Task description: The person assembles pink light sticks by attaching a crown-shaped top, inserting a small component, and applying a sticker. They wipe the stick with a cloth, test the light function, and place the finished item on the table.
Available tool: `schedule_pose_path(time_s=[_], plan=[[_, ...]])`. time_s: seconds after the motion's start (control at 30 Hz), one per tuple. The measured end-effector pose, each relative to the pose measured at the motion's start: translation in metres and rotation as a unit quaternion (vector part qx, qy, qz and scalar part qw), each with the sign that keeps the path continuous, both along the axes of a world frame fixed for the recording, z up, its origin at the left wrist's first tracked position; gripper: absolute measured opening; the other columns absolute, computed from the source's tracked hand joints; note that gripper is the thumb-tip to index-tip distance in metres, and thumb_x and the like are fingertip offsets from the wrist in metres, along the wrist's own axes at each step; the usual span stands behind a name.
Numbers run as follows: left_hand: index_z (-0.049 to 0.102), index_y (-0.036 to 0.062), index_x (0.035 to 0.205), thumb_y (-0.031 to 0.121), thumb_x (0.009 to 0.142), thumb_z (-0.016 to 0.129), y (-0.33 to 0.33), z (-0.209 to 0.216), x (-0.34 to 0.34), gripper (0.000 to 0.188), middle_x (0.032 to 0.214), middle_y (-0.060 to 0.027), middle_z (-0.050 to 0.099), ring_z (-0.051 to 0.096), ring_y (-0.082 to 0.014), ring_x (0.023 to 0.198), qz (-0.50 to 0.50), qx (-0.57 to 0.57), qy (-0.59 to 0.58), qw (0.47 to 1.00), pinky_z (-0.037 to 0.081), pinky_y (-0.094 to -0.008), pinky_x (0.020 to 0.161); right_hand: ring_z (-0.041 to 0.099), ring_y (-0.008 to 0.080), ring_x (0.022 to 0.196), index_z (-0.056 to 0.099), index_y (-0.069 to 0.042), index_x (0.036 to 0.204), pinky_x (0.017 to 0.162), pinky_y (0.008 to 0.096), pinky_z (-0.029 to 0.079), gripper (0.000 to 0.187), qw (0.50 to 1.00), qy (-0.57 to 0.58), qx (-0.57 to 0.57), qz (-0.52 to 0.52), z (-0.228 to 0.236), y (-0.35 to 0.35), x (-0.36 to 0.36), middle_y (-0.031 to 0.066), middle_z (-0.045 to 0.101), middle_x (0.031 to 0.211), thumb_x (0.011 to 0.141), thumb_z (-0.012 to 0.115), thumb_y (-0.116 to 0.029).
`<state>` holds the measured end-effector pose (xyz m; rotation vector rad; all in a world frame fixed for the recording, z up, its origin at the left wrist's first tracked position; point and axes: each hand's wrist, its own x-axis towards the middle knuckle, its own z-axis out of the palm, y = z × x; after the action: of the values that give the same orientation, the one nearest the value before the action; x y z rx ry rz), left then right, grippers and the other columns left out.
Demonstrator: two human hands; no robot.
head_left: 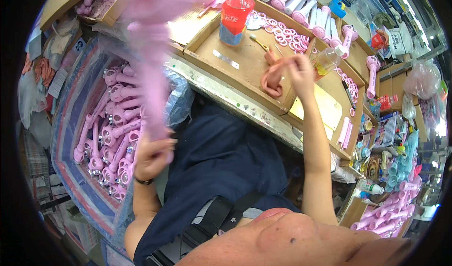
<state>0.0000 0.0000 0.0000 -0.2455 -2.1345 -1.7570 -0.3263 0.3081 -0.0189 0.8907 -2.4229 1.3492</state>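
Observation:
My left hand (pixel 153 155) is closed round the lower end of a long pink plastic wand (pixel 153 77). The wand stands upright close to the camera, its wide head smeared by motion. Over the cardboard tray, my right hand (pixel 301 73) has its fingers pinched on an orange-brown rag (pixel 272 82), which hangs down onto the tray floor. A yellow-handled brush (pixel 259 44) and a flat metal strip (pixel 226 59) lie left of the rag.
Left of my lap, a striped bag (pixel 66 143) holds many pink wands (pixel 115 134). On the cardboard tray (pixel 235 82) are a red-capped bottle (pixel 236 14), a clear bottle (pixel 328 61), pink rings (pixel 287 35) and yellow paper (pixel 320 108). White-handled wands (pixel 301 11) line the back.

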Motion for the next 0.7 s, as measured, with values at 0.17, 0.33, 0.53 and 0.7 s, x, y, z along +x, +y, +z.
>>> schedule_pose_path(time_s=[0.17,0.33,0.53,0.7], plan=[[0.058,0.0048,0.119,-0.002,0.079,0.052,0.075,-0.029,-0.049,0.041,0.099,-0.0060,0.052,0.054,-0.0095,0.081,-0.211,0.187,-0.229,0.932,0.045,-0.0223,0.071,0.059,0.0149,0.077,0.043,-0.002,0.102,0.070,0.0270,0.049,0.017,0.897,-0.016,-0.435,-0.079,0.058,0.025,0.034,0.0084,0.056,0.088,0.099,0.045,-0.018],[0.054,0.0065,0.122,-0.004,0.081,0.048,0.105,-0.042,-0.071,0.043,0.103,-0.0040,0.054,0.054,-0.0093,0.084,-0.249,0.252,-0.274,0.894,0.047,-0.0234,0.074,0.058,0.0133,0.078,0.041,-0.002,0.099,0.069,0.0251,0.050,0.013,0.921,0.038,-0.387,-0.026,0.077,0.003,0.046,0.0125,0.058,0.094,0.099,0.043,-0.015],[0.053,0.0070,0.123,-0.003,0.082,0.048,0.113,-0.043,-0.073,0.043,0.104,-0.0043,0.054,0.054,-0.0090,0.085,-0.263,0.285,-0.281,0.878,0.046,-0.0240,0.075,0.058,0.0283,0.098,0.059,-0.002,0.095,0.086,0.0358,0.043,0.011,0.978,0.088,0.056,0.179,0.049,-0.054,0.062,0.0118,0.063,0.099,0.084,0.055,-0.002],[0.057,0.0063,0.113,0.000,0.082,0.051,0.113,-0.050,-0.068,0.032,0.101,-0.0051,0.054,0.054,-0.0110,0.087,-0.277,0.285,-0.288,0.871,0.045,-0.0258,0.079,0.057,0.0204,0.101,0.059,0.000,0.105,0.090,0.0330,0.043,0.016,0.943,-0.084,-0.315,-0.072,0.020,-0.051,0.109,0.0097,0.061,0.106,0.091,0.053,-0.006]])
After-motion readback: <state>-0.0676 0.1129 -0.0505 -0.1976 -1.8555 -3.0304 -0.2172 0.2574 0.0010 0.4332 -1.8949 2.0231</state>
